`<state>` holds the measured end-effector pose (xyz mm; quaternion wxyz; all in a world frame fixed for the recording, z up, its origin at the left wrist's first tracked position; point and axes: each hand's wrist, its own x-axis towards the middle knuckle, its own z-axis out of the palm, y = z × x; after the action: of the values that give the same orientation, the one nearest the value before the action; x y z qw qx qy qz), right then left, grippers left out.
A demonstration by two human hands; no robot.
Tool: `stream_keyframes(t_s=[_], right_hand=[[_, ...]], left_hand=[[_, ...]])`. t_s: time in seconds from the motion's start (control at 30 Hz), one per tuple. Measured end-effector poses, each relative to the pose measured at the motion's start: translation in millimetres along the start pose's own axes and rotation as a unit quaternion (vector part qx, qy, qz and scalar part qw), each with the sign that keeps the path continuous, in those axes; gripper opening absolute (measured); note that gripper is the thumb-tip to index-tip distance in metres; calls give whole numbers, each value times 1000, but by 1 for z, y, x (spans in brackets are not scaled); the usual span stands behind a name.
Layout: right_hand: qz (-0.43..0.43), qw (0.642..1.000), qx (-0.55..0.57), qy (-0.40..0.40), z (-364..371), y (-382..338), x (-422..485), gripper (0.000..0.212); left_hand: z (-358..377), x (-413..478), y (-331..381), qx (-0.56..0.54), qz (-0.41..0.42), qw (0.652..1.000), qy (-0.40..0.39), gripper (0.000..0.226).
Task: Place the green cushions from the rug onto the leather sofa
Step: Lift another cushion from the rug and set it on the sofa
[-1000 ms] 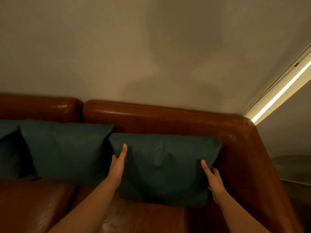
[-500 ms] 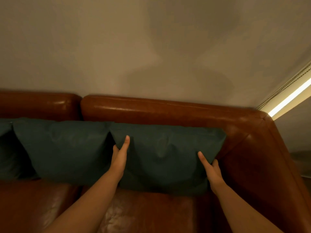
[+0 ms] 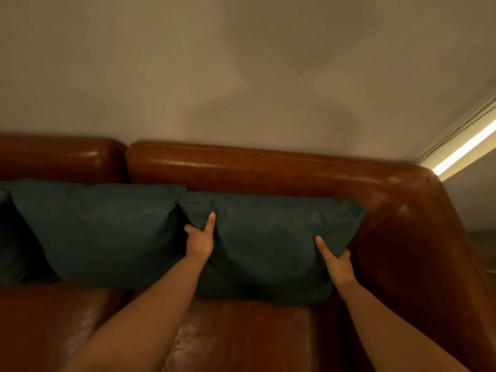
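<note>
A dark green cushion (image 3: 268, 242) leans against the backrest of the brown leather sofa (image 3: 268, 170), in its right corner, its lower edge on the seat. My left hand (image 3: 200, 238) grips the cushion's left edge, thumb on the front and fingers behind. My right hand (image 3: 335, 264) grips its right edge the same way. A second green cushion (image 3: 102, 232) stands beside it on the left, touching it. Part of a third green cushion (image 3: 10, 237) shows at the far left edge.
The sofa's right armrest (image 3: 429, 251) rises close to the held cushion. A plain wall (image 3: 241, 76) stands behind the backrest. A bright light strip (image 3: 467, 149) runs along the upper right. Bare seat leather (image 3: 241, 336) lies below the cushions.
The held cushion has been pushed back and settled lower against the backrest. Both hands stayed on its edges, and the view shifted slightly.
</note>
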<state>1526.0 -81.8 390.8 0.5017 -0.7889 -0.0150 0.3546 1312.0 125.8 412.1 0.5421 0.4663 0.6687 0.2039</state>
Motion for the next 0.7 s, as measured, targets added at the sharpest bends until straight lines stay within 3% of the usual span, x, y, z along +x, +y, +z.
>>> stream_keyframes(t_s=[0.1, 0.2, 0.4, 0.5, 0.6, 0.7], right_hand=[[-9, 1000, 3, 17, 3, -1, -6, 107], [-17, 999, -1, 37, 6, -1, -11, 94], [23, 999, 25, 35, -2, 3, -31, 111], [10, 1000, 29, -2, -14, 3, -37, 97], [-11, 999, 21, -40, -19, -9, -40, 94], [-28, 999, 17, -24, -17, -25, -44, 90]], left_hand=[[-2, -9, 6, 23, 5, 1000, 20, 82], [-5, -15, 9, 34, 60, 997, 17, 83], [-23, -28, 15, 147, 100, 980, -92, 83], [-37, -32, 27, 196, 85, 965, -153, 102], [-46, -41, 40, 244, 88, 957, -129, 105], [-53, -58, 44, 264, 110, 953, -104, 100]])
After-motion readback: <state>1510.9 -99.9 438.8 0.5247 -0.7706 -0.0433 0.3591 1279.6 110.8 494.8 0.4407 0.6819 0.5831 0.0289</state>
